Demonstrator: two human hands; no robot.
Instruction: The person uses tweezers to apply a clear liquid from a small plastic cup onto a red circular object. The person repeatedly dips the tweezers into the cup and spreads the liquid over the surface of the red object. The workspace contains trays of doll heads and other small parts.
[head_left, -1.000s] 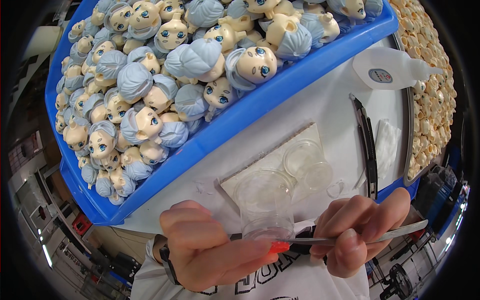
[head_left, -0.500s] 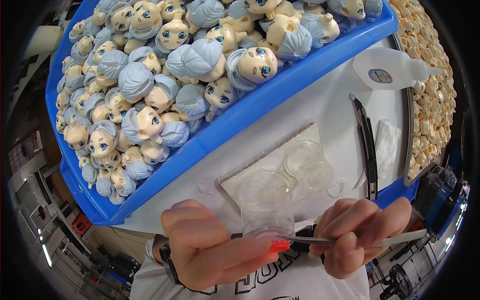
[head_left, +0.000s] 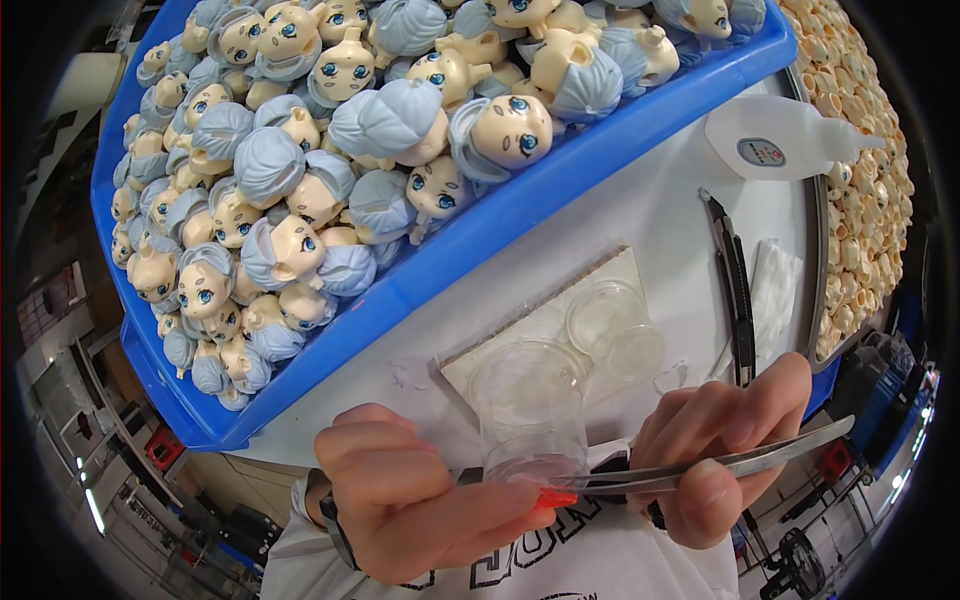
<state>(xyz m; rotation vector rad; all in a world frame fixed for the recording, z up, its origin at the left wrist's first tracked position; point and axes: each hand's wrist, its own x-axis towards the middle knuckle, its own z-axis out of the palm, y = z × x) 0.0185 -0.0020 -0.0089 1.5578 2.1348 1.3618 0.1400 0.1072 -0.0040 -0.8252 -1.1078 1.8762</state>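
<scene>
My left hand (head_left: 410,495) is closed, thumb and finger pinching a small bright red piece (head_left: 556,496) whose kind I cannot make out. My right hand (head_left: 715,460) grips a pair of metal tweezers (head_left: 760,457) held nearly level. Their tips point left and meet the red piece at my left fingertips. Just beyond the left fingers stands a clear plastic cup (head_left: 530,400), partly covered by them. A second, smaller clear cup (head_left: 632,350) is beside it on a pale flat tile (head_left: 480,358).
A large blue bin (head_left: 480,235) full of doll heads with light blue hair (head_left: 270,160) fills the far left. Rightward lie a black utility knife (head_left: 735,290), a folded white cloth (head_left: 776,285) and a translucent squeeze bottle (head_left: 770,137). Beyond is a tray of cream-coloured parts (head_left: 860,230).
My right fingers have shifted and opened out somewhat along the tweezers, whose rear end has tipped up slightly. The left hand still pinches the red piece, a touch lower.
</scene>
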